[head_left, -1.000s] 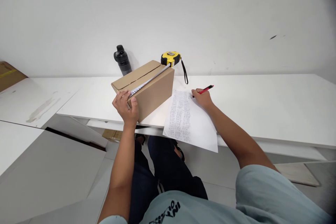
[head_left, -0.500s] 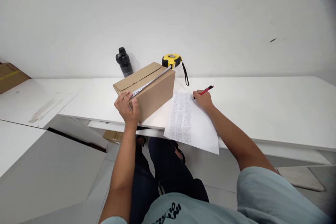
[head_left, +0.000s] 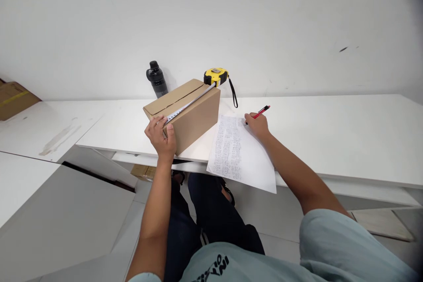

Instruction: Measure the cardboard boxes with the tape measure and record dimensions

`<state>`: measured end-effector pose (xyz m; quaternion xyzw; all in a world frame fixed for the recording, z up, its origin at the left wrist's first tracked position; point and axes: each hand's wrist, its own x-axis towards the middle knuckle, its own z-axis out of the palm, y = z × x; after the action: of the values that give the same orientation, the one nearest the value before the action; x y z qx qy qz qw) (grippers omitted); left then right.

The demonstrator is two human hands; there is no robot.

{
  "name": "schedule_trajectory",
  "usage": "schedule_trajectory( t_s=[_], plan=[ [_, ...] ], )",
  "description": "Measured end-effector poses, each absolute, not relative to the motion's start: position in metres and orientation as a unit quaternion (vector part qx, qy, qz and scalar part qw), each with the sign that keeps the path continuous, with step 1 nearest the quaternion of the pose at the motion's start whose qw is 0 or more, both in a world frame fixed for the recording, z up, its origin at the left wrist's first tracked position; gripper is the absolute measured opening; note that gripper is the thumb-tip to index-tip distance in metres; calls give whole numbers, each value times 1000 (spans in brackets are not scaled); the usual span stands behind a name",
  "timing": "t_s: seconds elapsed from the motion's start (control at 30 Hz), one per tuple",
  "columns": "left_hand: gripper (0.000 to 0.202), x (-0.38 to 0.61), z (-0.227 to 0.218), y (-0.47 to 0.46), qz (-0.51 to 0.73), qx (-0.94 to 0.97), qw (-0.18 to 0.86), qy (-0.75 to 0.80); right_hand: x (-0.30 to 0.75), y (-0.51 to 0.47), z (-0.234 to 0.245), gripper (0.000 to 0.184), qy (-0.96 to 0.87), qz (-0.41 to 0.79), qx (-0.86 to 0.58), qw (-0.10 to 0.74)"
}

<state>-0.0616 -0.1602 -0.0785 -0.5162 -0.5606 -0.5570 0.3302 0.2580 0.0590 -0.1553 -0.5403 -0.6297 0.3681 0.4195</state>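
A brown cardboard box (head_left: 194, 119) stands on the white table. My left hand (head_left: 161, 137) is closed around its near left corner, fingers on the top edge and thumb at the front. Along the box's top runs the white blade of a tape measure (head_left: 216, 75), its end at my left fingers. The yellow and black case rests at the box's far right end, a black strap hanging from it. A red and black pen (head_left: 262, 111) is pinched in my right hand (head_left: 258, 126), its tip at a sheet of paper (head_left: 256, 163) covered on the left with handwriting.
A dark water bottle (head_left: 156, 80) stands behind the box near the wall. At the far left sits another cardboard box (head_left: 16, 99). Under the table's shelf (head_left: 132, 158) lies one more small carton (head_left: 142, 172). The paper's lower corner hangs over the table's front edge.
My right hand and the pen have shifted very slightly to the right over the paper. My left hand keeps its grip on the box, and the tape measure stays in place.
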Motion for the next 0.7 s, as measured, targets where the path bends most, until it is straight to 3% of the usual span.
schedule_trajectory(
  t_s=[0.4,0.7],
  plan=[
    [34,-59,-78,-165,-550,-519,314,-574,256,54,-152,34,-600,369,-578,412],
    [42,-57,-81,-170,-530,-516,284,-610,260,50,-154,31,-605,303,-621,396]
  ],
)
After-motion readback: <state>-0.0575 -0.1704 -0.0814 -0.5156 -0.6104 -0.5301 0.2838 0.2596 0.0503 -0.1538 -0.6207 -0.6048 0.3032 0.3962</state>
